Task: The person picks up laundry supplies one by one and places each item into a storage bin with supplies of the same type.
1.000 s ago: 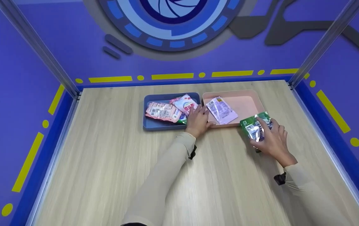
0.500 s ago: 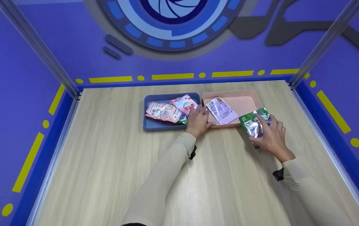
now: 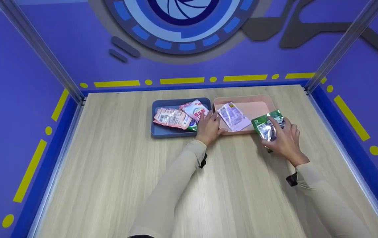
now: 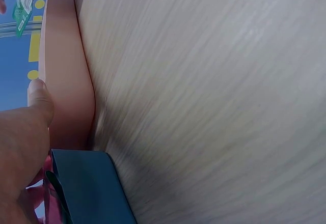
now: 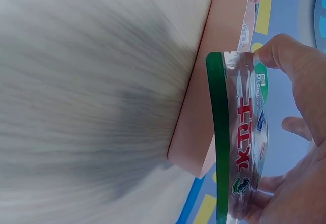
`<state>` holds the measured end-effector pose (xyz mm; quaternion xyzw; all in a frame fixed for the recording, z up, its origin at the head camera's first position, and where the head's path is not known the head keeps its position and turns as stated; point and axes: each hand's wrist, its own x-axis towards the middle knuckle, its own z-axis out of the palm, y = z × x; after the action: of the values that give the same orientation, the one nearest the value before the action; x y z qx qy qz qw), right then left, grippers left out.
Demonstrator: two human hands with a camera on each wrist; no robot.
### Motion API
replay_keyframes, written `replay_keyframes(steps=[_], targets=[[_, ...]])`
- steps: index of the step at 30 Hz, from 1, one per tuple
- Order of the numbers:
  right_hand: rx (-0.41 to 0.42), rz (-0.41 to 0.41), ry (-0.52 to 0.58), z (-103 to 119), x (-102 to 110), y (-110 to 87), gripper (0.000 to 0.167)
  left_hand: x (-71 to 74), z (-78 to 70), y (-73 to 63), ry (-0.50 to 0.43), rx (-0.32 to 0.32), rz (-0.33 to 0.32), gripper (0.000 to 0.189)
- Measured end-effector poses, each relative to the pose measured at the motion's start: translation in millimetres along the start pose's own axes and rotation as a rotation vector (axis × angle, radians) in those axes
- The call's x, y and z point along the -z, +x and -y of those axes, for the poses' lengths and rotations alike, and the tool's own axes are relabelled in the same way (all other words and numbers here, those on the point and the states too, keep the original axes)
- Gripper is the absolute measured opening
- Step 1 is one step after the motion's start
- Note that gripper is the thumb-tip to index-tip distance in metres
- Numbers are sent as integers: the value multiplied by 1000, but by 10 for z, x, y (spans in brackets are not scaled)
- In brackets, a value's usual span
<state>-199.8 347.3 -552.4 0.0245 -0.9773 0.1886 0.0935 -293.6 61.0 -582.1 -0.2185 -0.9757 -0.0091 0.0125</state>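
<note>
My right hand (image 3: 286, 140) grips a green and silver foil pouch (image 3: 265, 128) with red lettering, thumb and fingers on its opposite edges. It hangs in the air by the near right corner of the pink tray (image 3: 263, 97). Beside it, in that tray, lies a flat lilac packet (image 3: 233, 116). My left hand (image 3: 208, 129) rests where the two trays meet, its thumb (image 4: 39, 99) on the pink tray's rim. Its fingers reach over the blue tray (image 3: 167, 134), near a white and pink packet (image 3: 195, 109). A pink packet (image 3: 172, 118) and a green one (image 3: 192, 125) also lie there.
Both trays stand side by side toward the back of a wood-grain table (image 3: 116, 165). Blue walls (image 3: 76, 62) rise behind and on both sides, with metal posts (image 3: 334, 49) at the rear corners.
My right hand has moved slightly forward and left with the foil pouch, bringing it up to the pink tray's near right corner. My left hand has stayed in place.
</note>
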Motion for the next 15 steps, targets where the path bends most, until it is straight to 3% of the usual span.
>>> replay_keyframes(steps=[15], targets=[[-25,25,11,46,17,215,89,8,0,-3,-7,4,13,74]])
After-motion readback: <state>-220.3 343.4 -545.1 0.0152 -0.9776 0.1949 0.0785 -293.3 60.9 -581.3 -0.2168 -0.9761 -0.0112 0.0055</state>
